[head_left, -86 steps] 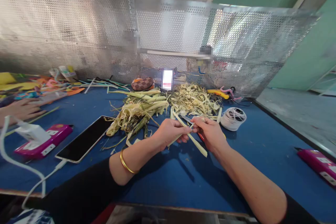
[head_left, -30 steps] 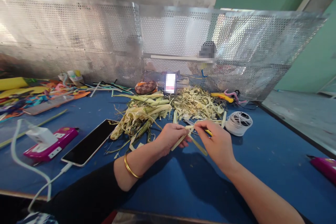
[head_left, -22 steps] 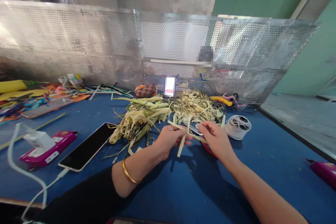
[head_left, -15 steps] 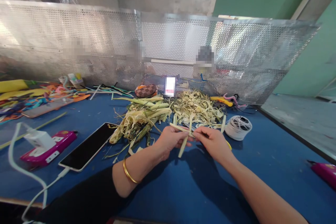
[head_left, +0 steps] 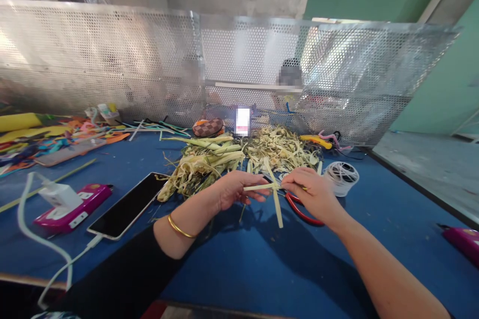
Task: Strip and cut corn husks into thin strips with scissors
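Two pale plant-leaf strips (head_left: 277, 207) cross each other in front of me, above the blue table. My right hand (head_left: 309, 190) pinches them close to the crossing, at its right side. My left hand (head_left: 239, 190) is loosely open, fingers stretched out and apart, with one arm of the cross lying over them. Red-handled scissors (head_left: 309, 219) show below my right hand, partly covered by it. Behind my hands spreads a heap of dry leaf scraps (head_left: 280, 147). A bundle of longer leaves (head_left: 204, 162) is left of it.
A spool of white cord (head_left: 341, 179) stands right of my right hand. To the left lie a phone (head_left: 125, 207) on a charging cable and a magenta power strip (head_left: 73, 207). A perforated metal screen (head_left: 157, 65) closes off the table's back; a person is behind it.
The leaf cross has turned and shifted slightly right. My left fingers have loosened from their pinch and spread. The red scissor handles have come into view below my right hand.
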{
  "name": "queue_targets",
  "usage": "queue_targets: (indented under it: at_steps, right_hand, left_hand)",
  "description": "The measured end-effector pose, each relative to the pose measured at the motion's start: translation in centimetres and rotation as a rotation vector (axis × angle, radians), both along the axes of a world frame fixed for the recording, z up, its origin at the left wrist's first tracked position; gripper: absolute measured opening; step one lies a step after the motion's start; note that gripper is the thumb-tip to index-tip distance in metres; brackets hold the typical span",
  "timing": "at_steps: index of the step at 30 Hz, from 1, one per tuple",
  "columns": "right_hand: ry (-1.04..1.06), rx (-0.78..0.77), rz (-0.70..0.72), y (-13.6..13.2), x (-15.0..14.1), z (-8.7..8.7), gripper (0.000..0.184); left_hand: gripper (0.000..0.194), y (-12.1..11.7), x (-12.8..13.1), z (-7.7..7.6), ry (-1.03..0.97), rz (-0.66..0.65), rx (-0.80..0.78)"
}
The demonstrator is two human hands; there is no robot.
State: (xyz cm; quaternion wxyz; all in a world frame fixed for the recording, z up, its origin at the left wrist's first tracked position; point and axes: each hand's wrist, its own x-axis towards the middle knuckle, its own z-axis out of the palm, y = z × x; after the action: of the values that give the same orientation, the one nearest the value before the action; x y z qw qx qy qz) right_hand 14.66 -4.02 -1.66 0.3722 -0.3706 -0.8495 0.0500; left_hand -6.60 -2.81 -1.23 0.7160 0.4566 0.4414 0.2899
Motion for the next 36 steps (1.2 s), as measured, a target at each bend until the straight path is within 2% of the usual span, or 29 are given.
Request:
queue_targets:
  at_steps: [5, 7, 9, 14, 16, 19, 21, 22, 24, 26, 27, 29, 32, 36]
  right_hand:
    - [-0.026, -0.022, 0.058, 0.0, -0.1, -0.1, 0.023]
    - [-0.014, -0.032, 0.073, 0.0, 0.0, -0.2, 0.024]
    - [-0.001, -0.035, 0.07, 0.1, 0.0, -0.2, 0.025]
    - [-0.048, -0.047, 0.099, 0.0, -0.1, -0.4, 0.024]
    - [-0.024, -0.034, 0.068, 0.0, -0.1, -0.6, 0.019]
    - [0.197, -0.023, -0.158, 0.4, 0.3, -0.9, 0.019]
    - [0.418, -0.088, -0.318, 0.8, 0.6, -1.1, 0.028]
    - [0.502, -0.156, -0.349, 0.9, 0.7, -1.2, 0.03]
    - [0.546, -0.338, -0.284, 0.9, 0.4, -1.3, 0.031]
    - [0.458, -0.513, -0.1, 0.5, -0.3, -1.4, 0.028]
    - [0.409, -0.574, -0.006, 0.2, -0.8, -1.4, 0.027]
    - [0.375, -0.615, 0.094, -0.4, -1.6, -1.5, 0.028]
    - [0.34, -0.555, 0.092, -0.6, -2.1, -1.7, 0.032]
    - [0.155, -0.299, 0.061, 0.0, -1.5, -2.2, 0.027]
  left_hand:
    - [0.039, -0.7, 0.3, -0.1, 0.031, -0.21, 0.166]
    - [0.04, -0.9, 0.3, -0.2, 0.002, -0.302, 0.193]
    - [0.041, -1.0, 0.4, -0.4, -0.037, -0.332, 0.178]
    - [0.046, -0.9, 0.8, -1.1, -0.062, -0.266, 0.079]
    - [0.039, -0.9, 1.0, -1.4, -0.05, -0.216, 0.063]
    - [0.027, -0.9, 1.3, -1.4, -0.106, -0.101, 0.028]
    - [0.022, -1.0, 1.4, -1.2, -0.183, -0.03, 0.0]
    - [0.02, -1.1, 1.5, -1.1, -0.216, 0.0, -0.012]
    - [0.017, -1.2, 1.6, -0.9, -0.267, 0.036, -0.028]
    - [0.013, -1.4, 1.8, -0.7, -0.291, 0.047, -0.037]
    - [0.011, -1.5, 1.8, -0.6, -0.299, 0.045, -0.042]
    - [0.01, -1.7, 1.9, -0.6, -0.319, 0.029, -0.061]
    - [0.014, -1.7, 1.7, -0.5, -0.373, 0.003, -0.117]
    - [0.017, -1.6, 1.6, -0.8, -0.345, -0.02, -0.124]
